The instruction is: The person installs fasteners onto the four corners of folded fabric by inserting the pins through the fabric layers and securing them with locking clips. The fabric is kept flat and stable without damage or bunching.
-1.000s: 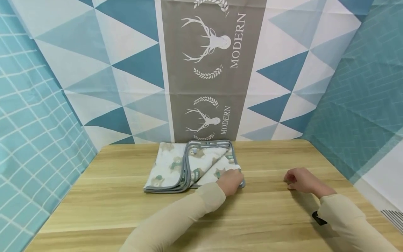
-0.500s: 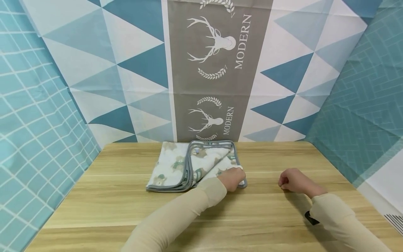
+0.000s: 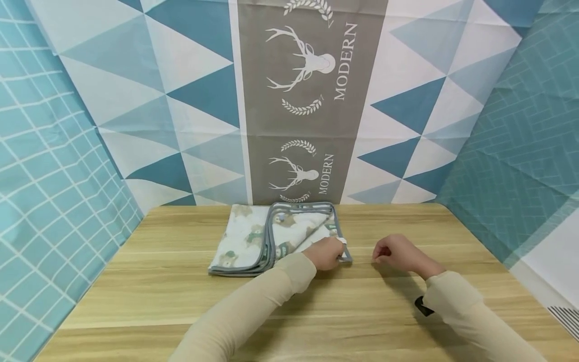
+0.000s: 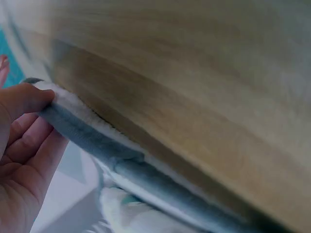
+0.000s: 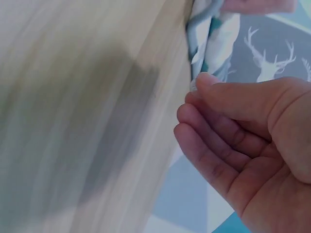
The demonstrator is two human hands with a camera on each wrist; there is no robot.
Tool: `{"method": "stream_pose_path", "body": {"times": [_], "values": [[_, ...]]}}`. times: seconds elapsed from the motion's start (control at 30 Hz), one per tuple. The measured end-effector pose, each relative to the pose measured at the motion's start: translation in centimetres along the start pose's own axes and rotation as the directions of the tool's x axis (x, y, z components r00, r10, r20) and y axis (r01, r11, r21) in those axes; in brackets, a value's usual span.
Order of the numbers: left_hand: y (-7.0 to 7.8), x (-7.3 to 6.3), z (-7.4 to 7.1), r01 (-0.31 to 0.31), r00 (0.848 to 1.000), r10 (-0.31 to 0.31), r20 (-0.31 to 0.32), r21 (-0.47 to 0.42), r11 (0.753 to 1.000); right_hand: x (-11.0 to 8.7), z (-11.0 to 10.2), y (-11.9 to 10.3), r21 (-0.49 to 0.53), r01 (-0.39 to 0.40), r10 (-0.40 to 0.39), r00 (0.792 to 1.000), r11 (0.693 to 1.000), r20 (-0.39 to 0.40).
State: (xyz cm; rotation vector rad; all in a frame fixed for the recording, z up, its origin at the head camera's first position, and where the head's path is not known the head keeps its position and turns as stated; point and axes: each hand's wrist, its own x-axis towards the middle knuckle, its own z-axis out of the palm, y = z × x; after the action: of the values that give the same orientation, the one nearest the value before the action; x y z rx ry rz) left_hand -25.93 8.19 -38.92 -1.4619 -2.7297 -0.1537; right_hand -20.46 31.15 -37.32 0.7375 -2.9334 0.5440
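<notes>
A folded baby blanket, white with a bear print and grey-blue edging, lies toward the back of the table. My left hand grips its front right edge, slightly raised. The left wrist view shows my left thumb on top of the grey-blue trim, fingers underneath. To the right of the blanket and apart from it, my right hand hovers just over the wood. Its fingers are curled, with thumb and forefinger tips together in the right wrist view; whether the tiny pale spot there is something held is unclear.
The wooden table reaches back to a patterned curtain. Blue tiled-print cloth hangs along the left side and a teal cloth along the right. A black band shows under the right sleeve.
My right hand has moved left, closer to the blanket. My left hand keeps its grip on the edge and has drawn it slightly up and left. The head view has shifted a little.
</notes>
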Motion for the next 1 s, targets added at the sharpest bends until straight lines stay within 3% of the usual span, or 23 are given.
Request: {"method": "stream_pose_path", "body": {"times": [0.07, 0.13, 0.2, 0.3, 0.4, 0.67, 0.87, 1.0], "values": [[-0.8, -0.3, 0.0, 0.035, 0.999, -0.039, -0.028, -0.120, 0.992, 0.6, 0.1, -0.5, 0.013, 0.007, -0.007, 1.000, 1.000, -0.010], [-1.6, -0.7, -0.1, 0.091, 0.993, -0.108, -0.051, -0.263, 0.960, 1.0, 0.2, -1.0, 0.041, 0.013, -0.012, 1.000, 0.999, -0.017], [-2.5, -1.1, -0.1, 0.147, 0.978, -0.194, -0.076, -0.409, 0.901, 1.5, 0.4, -1.5, 0.071, 0.019, -0.017, 0.999, 0.997, -0.029], [-3.8, -1.6, -0.4, 0.187, 0.945, -0.303, -0.124, -0.554, 0.811, 2.1, 0.5, -2.3, 0.097, 0.052, -0.047, 0.997, 0.994, -0.058], [-4.9, -1.9, -0.8, 0.193, 0.921, -0.360, -0.151, -0.626, 0.756, 2.8, 0.7, -3.0, 0.091, 0.081, -0.071, 0.992, 0.993, -0.109], [-5.4, -2.7, -1.9, 0.209, 0.902, -0.406, -0.147, -0.674, 0.708, 4.6, 1.5, -4.9, 0.150, 0.096, -0.068, 0.981, 0.984, -0.183], [-5.4, -3.1, -2.1, 0.193, 0.881, -0.428, -0.201, -0.673, 0.714, 5.8, 2.2, -5.7, 0.200, 0.053, 0.000, 0.966, 0.978, -0.257], [-5.5, -3.4, -2.1, 0.187, 0.870, -0.441, -0.218, -0.682, 0.707, 6.4, 2.6, -6.0, 0.217, 0.068, -0.003, 0.958, 0.974, -0.288]]}}
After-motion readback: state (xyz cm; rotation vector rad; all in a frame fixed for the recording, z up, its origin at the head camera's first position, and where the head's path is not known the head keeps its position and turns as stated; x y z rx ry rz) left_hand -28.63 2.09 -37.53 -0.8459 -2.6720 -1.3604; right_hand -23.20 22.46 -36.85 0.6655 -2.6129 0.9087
